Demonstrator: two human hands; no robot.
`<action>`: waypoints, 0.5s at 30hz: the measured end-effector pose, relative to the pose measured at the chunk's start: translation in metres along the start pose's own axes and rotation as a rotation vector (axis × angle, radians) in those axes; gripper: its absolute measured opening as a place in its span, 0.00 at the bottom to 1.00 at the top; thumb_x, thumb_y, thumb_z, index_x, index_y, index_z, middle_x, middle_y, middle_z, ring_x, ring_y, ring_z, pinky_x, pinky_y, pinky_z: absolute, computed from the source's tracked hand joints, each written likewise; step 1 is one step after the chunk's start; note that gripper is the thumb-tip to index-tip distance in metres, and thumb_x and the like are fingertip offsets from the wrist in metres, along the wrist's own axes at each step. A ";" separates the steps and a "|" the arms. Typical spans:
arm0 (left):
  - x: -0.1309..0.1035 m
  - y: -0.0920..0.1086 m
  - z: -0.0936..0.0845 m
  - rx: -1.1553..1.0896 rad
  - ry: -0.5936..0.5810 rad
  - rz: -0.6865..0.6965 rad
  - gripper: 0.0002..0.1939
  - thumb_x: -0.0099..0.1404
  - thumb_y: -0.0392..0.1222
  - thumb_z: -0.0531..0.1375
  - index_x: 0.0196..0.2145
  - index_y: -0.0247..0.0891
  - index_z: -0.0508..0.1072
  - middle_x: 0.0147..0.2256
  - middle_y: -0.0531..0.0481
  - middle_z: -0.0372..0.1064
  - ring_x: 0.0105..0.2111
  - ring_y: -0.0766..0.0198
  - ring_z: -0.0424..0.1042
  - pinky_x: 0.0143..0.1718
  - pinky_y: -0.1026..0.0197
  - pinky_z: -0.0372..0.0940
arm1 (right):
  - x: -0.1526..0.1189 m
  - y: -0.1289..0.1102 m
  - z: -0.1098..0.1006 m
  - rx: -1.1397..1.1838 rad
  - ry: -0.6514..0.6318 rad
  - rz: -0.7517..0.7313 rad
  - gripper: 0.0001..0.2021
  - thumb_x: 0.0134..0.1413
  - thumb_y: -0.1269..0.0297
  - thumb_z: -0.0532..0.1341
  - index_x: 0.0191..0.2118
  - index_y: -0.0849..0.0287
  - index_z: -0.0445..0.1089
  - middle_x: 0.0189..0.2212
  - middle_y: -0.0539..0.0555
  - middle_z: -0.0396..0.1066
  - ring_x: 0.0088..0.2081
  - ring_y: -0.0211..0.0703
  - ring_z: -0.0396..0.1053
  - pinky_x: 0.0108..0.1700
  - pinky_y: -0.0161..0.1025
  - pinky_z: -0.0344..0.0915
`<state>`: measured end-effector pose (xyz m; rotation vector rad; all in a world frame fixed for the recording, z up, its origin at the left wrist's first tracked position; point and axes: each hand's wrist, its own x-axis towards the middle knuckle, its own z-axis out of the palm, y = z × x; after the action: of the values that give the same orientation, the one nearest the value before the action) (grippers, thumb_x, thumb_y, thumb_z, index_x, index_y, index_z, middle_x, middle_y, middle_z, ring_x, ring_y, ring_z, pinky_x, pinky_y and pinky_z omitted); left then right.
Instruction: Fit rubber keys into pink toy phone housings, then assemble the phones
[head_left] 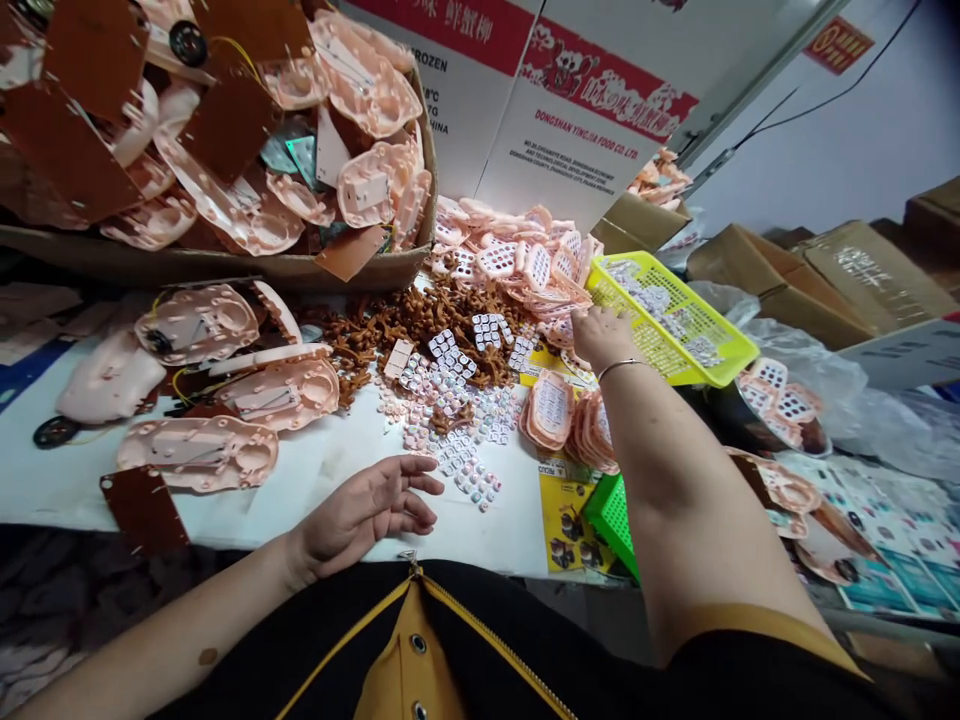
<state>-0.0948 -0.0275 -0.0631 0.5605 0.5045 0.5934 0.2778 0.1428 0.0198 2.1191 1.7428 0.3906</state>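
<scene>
My left hand (371, 508) rests palm-up near the table's front edge, fingers apart and holding nothing. Beyond its fingertips lie loose small white key buttons (457, 455). My right hand (602, 338), with a bracelet at the wrist, reaches out to the near left side of the yellow-green basket (675, 350). Its fingers point away and are mostly hidden, so any hold is unclear. Left of that hand is a heap of pink keypad panels (536, 265) with buttons set in them. Stacked pink panels (550, 410) stand nearer, left of my right forearm.
Brown plastic parts (420, 310) lie heaped mid-table. A carton (300, 268) at the left overflows with pink shells and brown boards. More pink shells (199, 453) lie before it. A green basket (613, 520) sits under my right arm. Open cardboard boxes (787, 280) stand at right.
</scene>
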 end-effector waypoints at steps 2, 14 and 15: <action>0.000 0.001 0.001 0.000 0.007 -0.021 0.27 0.56 0.56 0.69 0.50 0.42 0.75 0.45 0.44 0.71 0.37 0.62 0.75 0.42 0.57 0.70 | 0.003 0.005 0.006 -0.009 -0.042 -0.036 0.18 0.57 0.75 0.53 0.51 0.66 0.73 0.48 0.69 0.74 0.51 0.58 0.71 0.51 0.50 0.61; 0.000 -0.002 0.002 0.015 0.021 0.021 0.28 0.56 0.56 0.69 0.50 0.40 0.74 0.45 0.43 0.70 0.37 0.61 0.75 0.42 0.56 0.68 | -0.005 0.008 0.009 0.021 -0.023 -0.118 0.21 0.53 0.72 0.56 0.52 0.58 0.73 0.54 0.63 0.72 0.54 0.53 0.68 0.51 0.47 0.60; -0.001 -0.003 0.001 0.005 0.024 0.034 0.27 0.56 0.55 0.69 0.50 0.40 0.74 0.45 0.43 0.71 0.37 0.61 0.75 0.42 0.57 0.67 | -0.006 0.005 0.009 0.028 -0.009 -0.134 0.18 0.53 0.72 0.56 0.49 0.60 0.75 0.51 0.64 0.73 0.53 0.53 0.69 0.51 0.47 0.60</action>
<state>-0.0933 -0.0309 -0.0639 0.5681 0.5203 0.6324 0.2851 0.1353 0.0139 2.0060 1.8823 0.3205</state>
